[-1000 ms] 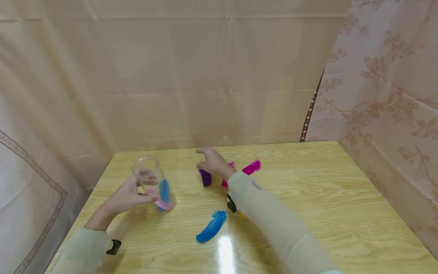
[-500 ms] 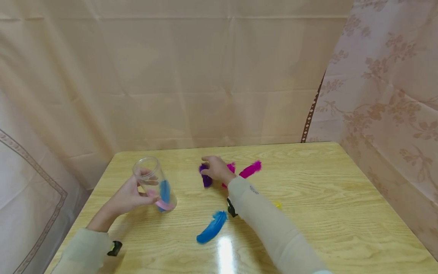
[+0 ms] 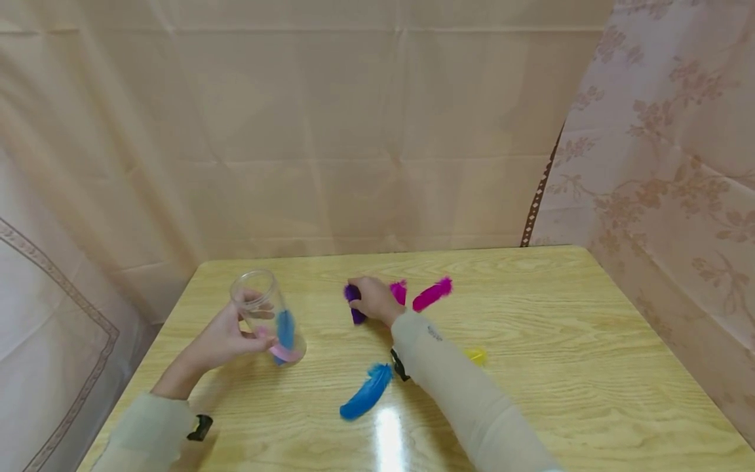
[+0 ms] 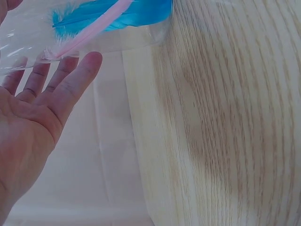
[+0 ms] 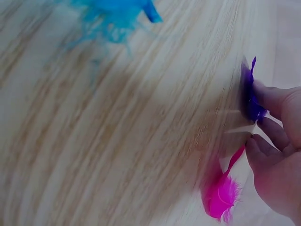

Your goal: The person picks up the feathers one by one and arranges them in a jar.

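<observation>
My left hand [image 3: 223, 339] grips a clear plastic cup [image 3: 277, 305], which leans over the table's left side, thumb on the near side and fingers behind. Inside the cup lie a blue feather [image 4: 146, 13] and a pale pink feather [image 4: 96, 27]. Toward the back of the table, my right hand [image 3: 376, 300] pinches a purple feather [image 5: 255, 111] between thumb and fingers, low over the wood. Just beside those fingers is a magenta feather [image 5: 222, 197], partly covered by the hand in the head view.
A second magenta feather [image 3: 433, 294] lies to the right of the right hand. Nearer the front lies a loose blue feather [image 3: 364, 394]. A yellow feather [image 3: 475, 356] peeks out past the right sleeve [image 3: 460, 387]. Curtains hang behind the wooden table [image 3: 566, 367].
My right hand has come down from above and taken hold of the purple feather. More of the yellow feather shows by the sleeve. The left hand and cup have stayed put.
</observation>
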Tool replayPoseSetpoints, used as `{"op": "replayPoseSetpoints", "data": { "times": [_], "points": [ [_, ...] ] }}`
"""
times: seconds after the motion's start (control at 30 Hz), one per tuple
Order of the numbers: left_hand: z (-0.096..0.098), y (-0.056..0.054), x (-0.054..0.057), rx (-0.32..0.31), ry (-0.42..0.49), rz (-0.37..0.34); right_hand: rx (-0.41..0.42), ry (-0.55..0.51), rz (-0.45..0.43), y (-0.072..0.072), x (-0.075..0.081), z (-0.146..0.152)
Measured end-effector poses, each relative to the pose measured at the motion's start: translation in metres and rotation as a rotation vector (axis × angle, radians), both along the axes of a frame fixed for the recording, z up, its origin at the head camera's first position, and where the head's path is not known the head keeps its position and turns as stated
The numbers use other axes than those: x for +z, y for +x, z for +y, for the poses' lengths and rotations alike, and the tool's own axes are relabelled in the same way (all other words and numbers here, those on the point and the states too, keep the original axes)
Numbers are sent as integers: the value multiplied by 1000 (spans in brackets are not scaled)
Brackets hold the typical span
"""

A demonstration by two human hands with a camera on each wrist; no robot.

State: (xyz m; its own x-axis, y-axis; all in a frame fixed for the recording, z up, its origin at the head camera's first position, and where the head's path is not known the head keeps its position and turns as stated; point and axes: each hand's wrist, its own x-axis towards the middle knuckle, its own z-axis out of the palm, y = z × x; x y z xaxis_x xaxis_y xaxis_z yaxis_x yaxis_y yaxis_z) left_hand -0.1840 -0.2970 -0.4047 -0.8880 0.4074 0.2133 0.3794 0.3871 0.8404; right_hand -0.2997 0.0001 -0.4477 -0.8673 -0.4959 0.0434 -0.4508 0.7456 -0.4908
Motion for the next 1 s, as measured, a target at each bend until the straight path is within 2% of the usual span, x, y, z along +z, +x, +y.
{"op": "replayPoseSetpoints", "data": {
  "times": [0.23, 0.53, 0.87, 1.0],
  "points": [
    [0, 2, 1, 14, -7, -26, 4, 9, -9, 2, -3, -2],
    [1, 1, 1, 13, -3, -9, -26, 11, 13, 3, 0, -3],
    [2, 1, 2, 14, -8, -34, -57, -25, -70, 2, 0, -3],
    [1, 1, 1, 24, -14, -41, -76, -86, -104, 2, 3, -2]
  ]
}}
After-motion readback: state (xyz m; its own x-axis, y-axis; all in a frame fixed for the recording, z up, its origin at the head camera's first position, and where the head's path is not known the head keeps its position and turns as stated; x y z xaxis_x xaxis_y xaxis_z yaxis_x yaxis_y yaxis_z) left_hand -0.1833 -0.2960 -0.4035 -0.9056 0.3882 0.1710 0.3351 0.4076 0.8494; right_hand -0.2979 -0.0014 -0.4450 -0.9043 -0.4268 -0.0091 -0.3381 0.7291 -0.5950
